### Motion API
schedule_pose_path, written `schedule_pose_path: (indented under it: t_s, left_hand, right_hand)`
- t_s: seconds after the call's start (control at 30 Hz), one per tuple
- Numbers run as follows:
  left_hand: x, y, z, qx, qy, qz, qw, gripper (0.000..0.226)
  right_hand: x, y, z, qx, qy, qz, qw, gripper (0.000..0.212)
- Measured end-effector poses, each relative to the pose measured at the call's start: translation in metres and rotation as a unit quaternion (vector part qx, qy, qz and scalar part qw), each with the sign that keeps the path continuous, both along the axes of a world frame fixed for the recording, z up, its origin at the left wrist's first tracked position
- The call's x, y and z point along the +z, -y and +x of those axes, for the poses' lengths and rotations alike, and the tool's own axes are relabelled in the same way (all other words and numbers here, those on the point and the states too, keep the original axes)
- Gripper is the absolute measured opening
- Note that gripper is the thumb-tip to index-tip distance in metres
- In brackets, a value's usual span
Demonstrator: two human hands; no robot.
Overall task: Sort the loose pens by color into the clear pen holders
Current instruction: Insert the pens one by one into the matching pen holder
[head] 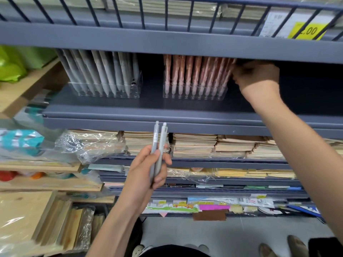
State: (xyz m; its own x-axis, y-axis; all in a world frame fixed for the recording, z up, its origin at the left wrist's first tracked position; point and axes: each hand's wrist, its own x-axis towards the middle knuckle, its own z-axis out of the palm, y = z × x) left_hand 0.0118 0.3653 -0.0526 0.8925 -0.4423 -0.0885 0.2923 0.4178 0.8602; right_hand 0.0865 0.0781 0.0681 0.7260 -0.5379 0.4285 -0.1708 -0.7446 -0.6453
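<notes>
The fingers [161,179] and thumb of the left hand [146,169] curl round two loose grey pens [158,138]. They hold them upright side by side, click buttons up, in front of the grey shelf [130,110]. We see the right hand [257,76] raised higher, its fingers [236,71] bent in against the tops of the reddish-brown pens [196,71]. Blur hides whether they grip one, so we cannot tell. Those pens stand packed in the right clear holder [194,93] on the shelf. Well apart to its left, the left clear holder [105,91] carries leaning stored grey pens [100,71]. Stacks of notebooks [194,145] fill the shelf below.
</notes>
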Motion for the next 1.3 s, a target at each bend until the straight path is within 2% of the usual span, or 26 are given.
schedule_pose_path:
  t_s: [0.07, 0.13, 0.2, 0.27, 0.4, 0.57, 0.7, 0.8, 0.87, 0.97, 1.03, 1.2, 1.3]
  left_hand:
    - [0.001, -0.01, 0.003, 0.0, 0.028, 0.018, 0.999, 0.021]
    - [0.002, -0.02, 0.006, -0.003, 0.058, 0.041, 0.997, 0.022]
    - [0.002, -0.03, 0.01, -0.007, 0.078, 0.058, 0.995, 0.028]
    - [0.002, -0.04, 0.014, -0.012, 0.092, 0.068, 0.993, 0.033]
    - [0.0, -0.06, 0.018, -0.03, 0.092, 0.057, 0.994, 0.03]
    - [-0.001, -0.078, 0.024, -0.057, 0.098, 0.053, 0.992, 0.023]
    - [-0.006, -0.087, 0.033, -0.016, 0.066, 0.041, 0.997, 0.02]
    - [-0.01, -0.097, 0.038, -0.001, 0.07, 0.062, 0.996, 0.025]
    - [-0.011, -0.104, 0.04, -0.003, 0.064, 0.062, 0.996, 0.028]
    - [-0.011, -0.11, 0.046, 0.006, 0.048, 0.06, 0.997, 0.031]
    - [-0.012, -0.113, 0.05, 0.007, 0.036, 0.049, 0.998, 0.029]
    - [-0.009, -0.119, 0.055, 0.019, 0.03, 0.039, 0.999, 0.024]
    - [-0.006, -0.121, 0.056, 0.023, 0.047, 0.066, 0.996, 0.025]
  right_hand:
    - [0.002, -0.02, -0.015, -0.016, 0.106, 0.013, 0.994, 0.02]
    - [0.0, -0.05, -0.026, 0.041, 0.129, 0.053, 0.989, 0.011]
    - [-0.009, -0.084, -0.037, 0.116, 0.05, 0.07, 0.989, 0.012]
    - [-0.021, -0.12, -0.051, 0.209, -0.022, 0.099, 0.973, 0.012]
    - [-0.04, -0.167, -0.062, 0.316, -0.102, 0.137, 0.933, 0.015]
    - [-0.047, -0.19, -0.059, 0.304, -0.094, 0.267, 0.91, 0.015]
    - [-0.034, -0.189, -0.042, 0.238, 0.018, 0.34, 0.909, 0.015]
    - [-0.02, -0.184, -0.023, 0.148, 0.139, 0.307, 0.93, 0.008]
    - [-0.013, -0.183, -0.01, 0.071, 0.196, 0.241, 0.948, 0.016]
    - [-0.008, -0.181, 0.011, -0.001, 0.188, 0.17, 0.967, 0.011]
    - [-0.01, -0.182, 0.026, -0.005, 0.165, 0.158, 0.973, 0.027]
    - [-0.01, -0.189, 0.049, 0.096, 0.156, 0.18, 0.966, 0.02]
    - [-0.009, -0.189, 0.06, 0.104, 0.111, 0.111, 0.982, 0.03]
